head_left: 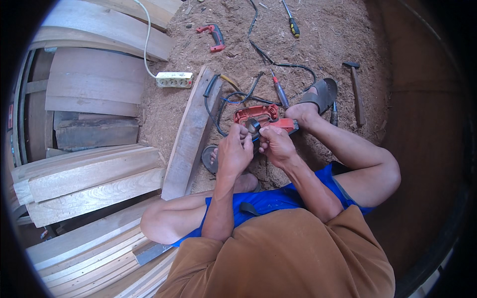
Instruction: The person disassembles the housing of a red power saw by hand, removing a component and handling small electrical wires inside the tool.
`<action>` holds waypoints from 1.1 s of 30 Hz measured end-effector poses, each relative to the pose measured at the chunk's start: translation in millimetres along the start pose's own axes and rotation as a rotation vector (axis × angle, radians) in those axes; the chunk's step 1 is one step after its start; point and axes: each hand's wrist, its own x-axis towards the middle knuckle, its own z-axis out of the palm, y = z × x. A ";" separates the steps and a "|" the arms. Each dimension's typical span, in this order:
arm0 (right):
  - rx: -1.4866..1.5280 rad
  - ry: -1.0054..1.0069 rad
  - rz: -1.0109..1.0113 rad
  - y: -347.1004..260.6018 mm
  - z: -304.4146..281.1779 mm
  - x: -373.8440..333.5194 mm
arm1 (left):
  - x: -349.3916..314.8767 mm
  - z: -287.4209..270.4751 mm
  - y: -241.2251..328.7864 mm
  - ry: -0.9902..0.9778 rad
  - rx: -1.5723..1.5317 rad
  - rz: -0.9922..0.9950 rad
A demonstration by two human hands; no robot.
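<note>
Between my feet lies a red power tool [284, 124] with part of its housing off, its inside showing near the handle. My left hand [237, 146] and my right hand [278, 144] meet at its near side. The fingers of both hands are pinched together; what they hold is too small or hidden to make out. A dark round part [254, 124] shows just beyond my left fingertips. A loose red and black handle cover [217, 38] lies farther off on the sawdust. Close by the tool rests a screwdriver with a translucent handle [280, 94].
A thick wooden plank [191, 139] lies left of my hands, with a black cable [207, 102] across its far end. Beyond are a white power strip [174, 79] and a yellow-black screwdriver [293, 26]. A hammer [357, 94] lies right; stacked boards [94, 174] fill the left.
</note>
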 end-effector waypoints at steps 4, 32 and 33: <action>0.078 -0.005 -0.003 -1.1 0.2 -5.2 | 9.1 4.5 -3.0 -0.007 -0.086 -0.099; -0.590 -0.051 -0.398 -32.3 -12.7 -10.0 | 30.1 -3.4 -18.8 -0.019 -0.330 -0.057; -0.725 -0.052 -0.589 -38.6 -2.6 -14.1 | 29.2 -3.0 -21.5 -0.028 -0.353 -0.005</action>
